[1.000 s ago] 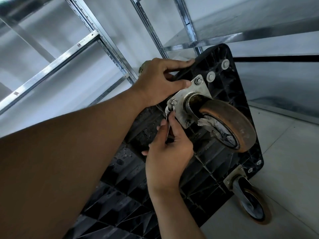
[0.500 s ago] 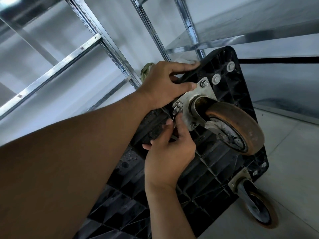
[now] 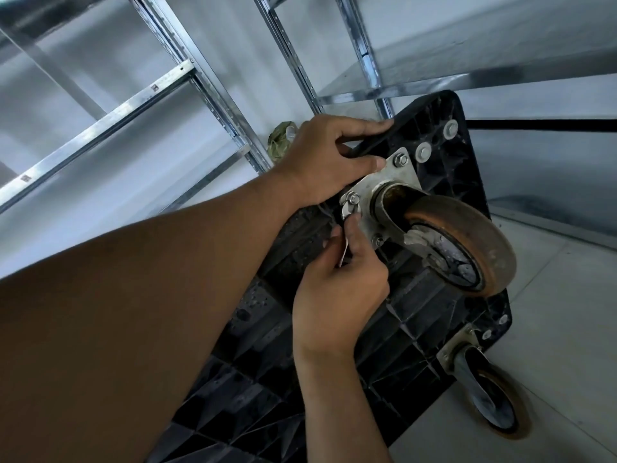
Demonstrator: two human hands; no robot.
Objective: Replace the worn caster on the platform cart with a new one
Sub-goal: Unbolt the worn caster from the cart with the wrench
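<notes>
The left arm crosses the frame from the lower left, and the left hand (image 3: 327,162) lies on the upper edge of the black platform cart (image 3: 334,362), which stands tilted on its side; its thumb presses the metal plate (image 3: 394,182) of the worn caster (image 3: 457,248) at the centre right. The right hand (image 3: 340,289) comes up from the bottom, fingers closed narrow around a small wrench (image 3: 347,225). The wrench handle is mostly hidden in the fingers; its head sits at the nut (image 3: 353,197) on the plate corner. A second caster (image 3: 494,402) is at the lower right.
</notes>
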